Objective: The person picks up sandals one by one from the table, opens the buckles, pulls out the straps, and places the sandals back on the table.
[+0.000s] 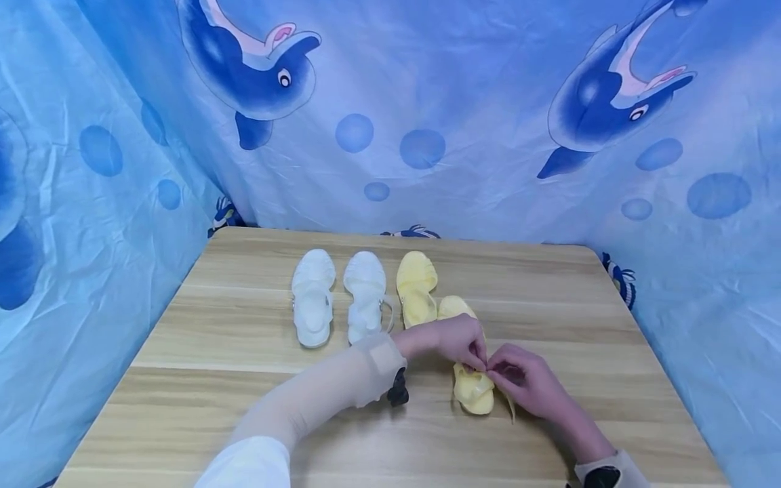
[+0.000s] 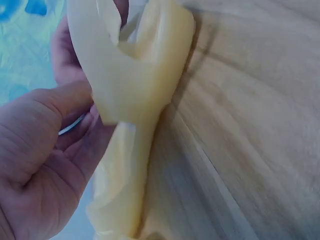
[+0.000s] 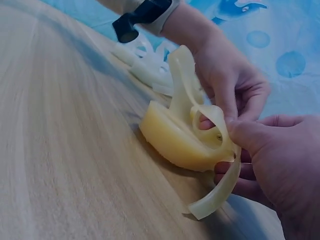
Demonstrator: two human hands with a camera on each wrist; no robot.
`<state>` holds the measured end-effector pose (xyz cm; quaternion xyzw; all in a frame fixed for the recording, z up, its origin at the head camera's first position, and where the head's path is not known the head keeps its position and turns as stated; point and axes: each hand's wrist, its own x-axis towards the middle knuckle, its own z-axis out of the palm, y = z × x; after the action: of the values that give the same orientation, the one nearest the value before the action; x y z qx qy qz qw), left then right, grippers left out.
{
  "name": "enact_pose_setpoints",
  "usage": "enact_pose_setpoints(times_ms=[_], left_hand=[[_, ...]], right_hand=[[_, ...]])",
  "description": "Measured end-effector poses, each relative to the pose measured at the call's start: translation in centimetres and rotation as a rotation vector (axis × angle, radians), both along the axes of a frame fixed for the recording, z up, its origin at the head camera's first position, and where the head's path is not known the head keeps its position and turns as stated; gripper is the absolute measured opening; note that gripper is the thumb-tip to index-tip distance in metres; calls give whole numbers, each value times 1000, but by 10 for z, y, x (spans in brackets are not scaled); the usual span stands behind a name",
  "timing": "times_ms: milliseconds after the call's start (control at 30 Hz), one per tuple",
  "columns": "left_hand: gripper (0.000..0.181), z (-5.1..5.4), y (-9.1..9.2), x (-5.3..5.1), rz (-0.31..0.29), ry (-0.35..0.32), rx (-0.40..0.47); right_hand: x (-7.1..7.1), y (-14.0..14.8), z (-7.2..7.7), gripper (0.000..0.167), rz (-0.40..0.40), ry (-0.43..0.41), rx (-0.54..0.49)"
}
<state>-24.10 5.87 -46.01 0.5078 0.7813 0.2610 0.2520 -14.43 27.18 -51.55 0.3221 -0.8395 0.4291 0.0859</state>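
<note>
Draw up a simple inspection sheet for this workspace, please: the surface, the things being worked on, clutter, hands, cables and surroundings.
Surface: table with a light wood grain.
Job's things: near yellow sandal, its strap hanging loose at one end.
Other shoes: far yellow sandal; left white sandal and right white sandal, both left of the yellow pair in the head view.
Clutter: nothing seen.
Left hand: pinching at the strap, close to the other hand.
Right hand: pinching the strap.
Cables: nothing seen.
Surroundings: blue curtain printed with dolphins and bubbles.
</note>
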Motion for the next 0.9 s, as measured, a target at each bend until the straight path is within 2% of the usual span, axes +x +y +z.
enact_pose_setpoints(times_ms=[100,133,167,233,333,400,467,567,733,900], left_hand=[[7,4,0,3,-2,103,-21],[7,4,0,3,11,119,-26],[7,4,-1,4,30,108,-27],[7,4,-4,5,76,69,-21],[9,2,-8,6,125,-18,0],[9,1,-9,6,139,-65,12],[9,0,-10,6,142,-96,21],[10,-2,-10,6,160,-146,23],[12,-5,-8,6,210,-249,30],[12,-9,-6,7,259,-401,54]], right_hand=[[-4,-2,3,34,4,48,56],[-5,-3,4,34,2,46,64],[-6,-4,5,33,-7,31,67],[-4,-6,8,28,-42,-49,48],[4,-7,12,17,-134,-228,-14],[11,-9,15,11,-214,-332,-59],[16,-10,17,7,-283,-385,-82],[21,-13,16,5,-362,-400,-89],[24,-17,16,4,-434,-376,-65],[24,-21,17,6,-500,-394,-43]])
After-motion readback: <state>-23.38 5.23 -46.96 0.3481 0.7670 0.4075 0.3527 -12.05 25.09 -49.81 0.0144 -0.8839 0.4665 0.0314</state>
